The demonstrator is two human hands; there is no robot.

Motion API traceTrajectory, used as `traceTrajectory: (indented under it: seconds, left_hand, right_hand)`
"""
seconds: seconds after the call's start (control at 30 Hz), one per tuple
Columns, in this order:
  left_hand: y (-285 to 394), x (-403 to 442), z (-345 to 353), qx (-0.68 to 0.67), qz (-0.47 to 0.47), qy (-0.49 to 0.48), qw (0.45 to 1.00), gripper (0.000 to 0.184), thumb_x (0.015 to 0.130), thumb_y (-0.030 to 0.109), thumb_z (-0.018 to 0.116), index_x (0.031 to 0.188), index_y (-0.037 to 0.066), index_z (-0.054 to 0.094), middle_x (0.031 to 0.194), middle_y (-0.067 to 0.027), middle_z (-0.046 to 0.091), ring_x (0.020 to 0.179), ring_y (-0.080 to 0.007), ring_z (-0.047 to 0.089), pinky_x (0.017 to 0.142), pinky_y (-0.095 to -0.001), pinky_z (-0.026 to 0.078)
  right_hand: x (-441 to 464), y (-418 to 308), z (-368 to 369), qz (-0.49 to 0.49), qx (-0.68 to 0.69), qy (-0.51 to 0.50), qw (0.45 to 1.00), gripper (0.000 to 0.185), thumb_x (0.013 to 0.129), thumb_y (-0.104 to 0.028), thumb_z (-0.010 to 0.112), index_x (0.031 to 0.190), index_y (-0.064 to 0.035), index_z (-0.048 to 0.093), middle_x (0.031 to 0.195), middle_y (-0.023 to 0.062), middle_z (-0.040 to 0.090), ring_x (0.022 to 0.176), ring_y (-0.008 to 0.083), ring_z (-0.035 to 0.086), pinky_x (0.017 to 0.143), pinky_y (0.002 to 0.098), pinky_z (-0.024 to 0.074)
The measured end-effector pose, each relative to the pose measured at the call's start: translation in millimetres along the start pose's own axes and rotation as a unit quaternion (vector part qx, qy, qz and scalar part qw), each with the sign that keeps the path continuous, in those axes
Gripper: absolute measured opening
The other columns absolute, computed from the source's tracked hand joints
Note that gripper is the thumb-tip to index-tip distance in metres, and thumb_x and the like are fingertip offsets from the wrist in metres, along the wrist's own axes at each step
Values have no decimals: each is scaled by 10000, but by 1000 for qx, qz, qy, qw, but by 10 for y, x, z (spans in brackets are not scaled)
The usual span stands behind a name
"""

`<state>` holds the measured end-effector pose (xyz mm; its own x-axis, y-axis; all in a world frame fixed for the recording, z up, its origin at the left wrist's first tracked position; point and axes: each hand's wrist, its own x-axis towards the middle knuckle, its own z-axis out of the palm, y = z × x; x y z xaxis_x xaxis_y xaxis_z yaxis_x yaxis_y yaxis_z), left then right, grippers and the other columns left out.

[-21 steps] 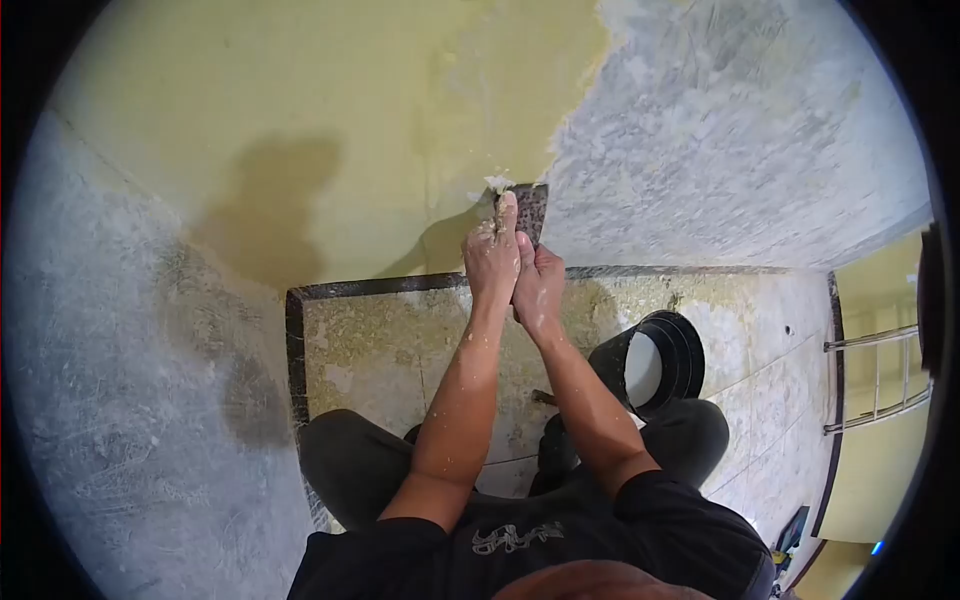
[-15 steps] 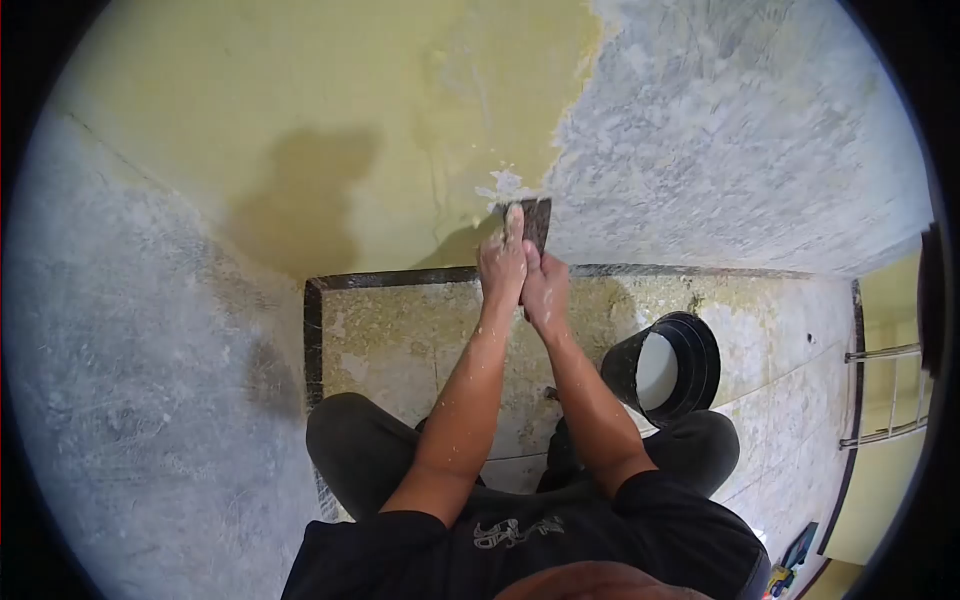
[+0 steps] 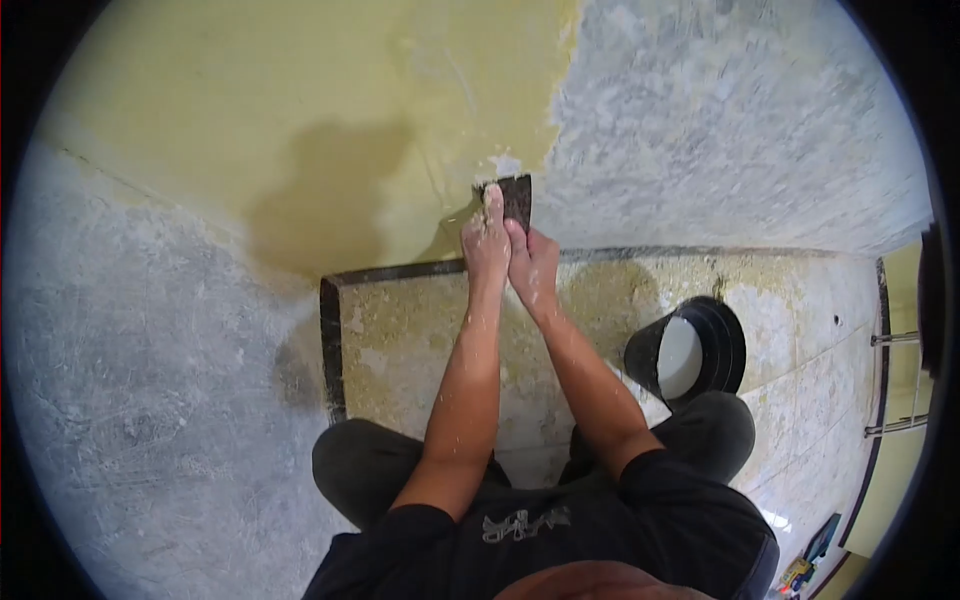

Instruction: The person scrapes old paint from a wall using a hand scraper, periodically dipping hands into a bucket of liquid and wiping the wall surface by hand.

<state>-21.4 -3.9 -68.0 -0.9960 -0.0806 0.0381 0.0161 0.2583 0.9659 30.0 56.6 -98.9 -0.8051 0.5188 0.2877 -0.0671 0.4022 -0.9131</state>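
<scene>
A dark, flat-bladed scraper (image 3: 517, 200) is pressed against the lower wall, at the edge of the yellow paint (image 3: 330, 90). My right hand (image 3: 535, 268) is closed low on the scraper, its handle hidden by my hands. My left hand (image 3: 484, 245) is closed beside it, with one finger stretched along the blade. Pale residue coats that finger and specks both forearms. Just above the blade edge lies a small whitish scraped patch (image 3: 505, 164). To the right the wall is bare, mottled grey (image 3: 720, 130).
A black bucket (image 3: 724, 345) holding whitish liquid (image 3: 680, 358) rests on the floor right of my arms. Yellowish flakes (image 3: 400, 320) litter the floor along the dark skirting strip (image 3: 400, 271). A grey scraped wall (image 3: 150, 380) stands left. Metal bars (image 3: 895, 430) are at far right.
The scraper and both hands have shifted slightly left and up the wall, the blade now beneath the whitish patch. My view has moved a little, so the bucket appears farther right.
</scene>
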Motion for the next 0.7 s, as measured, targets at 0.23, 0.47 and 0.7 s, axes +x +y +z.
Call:
traceTrajectory:
  seconds: [0.23,0.47,0.7]
  left_hand:
    - [-89,-110,17,69,-13,-61,996,655,926,521,413,823,-97,602,733,-281,593,759,-421,575,707,-467,412]
    - [-296,-140,80,46,0,-36,998,588,942,464,421,796,-71,617,751,-292,593,715,-434,567,661,-464,419]
    - [-51,-159,-14,43,-43,-32,998,596,940,473,423,833,-81,616,707,-277,587,674,-397,556,655,-458,409]
  right_hand:
    - [-101,56,-1,84,44,-7,995,331,914,-246,546,825,62,631,661,232,596,561,166,517,577,351,443]
    - [-196,346,101,90,57,6,994,516,909,-373,560,653,74,543,496,128,480,561,100,377,475,362,376]
    - [-143,166,103,24,21,30,999,519,908,-379,560,654,73,553,499,159,441,552,103,376,471,363,370]
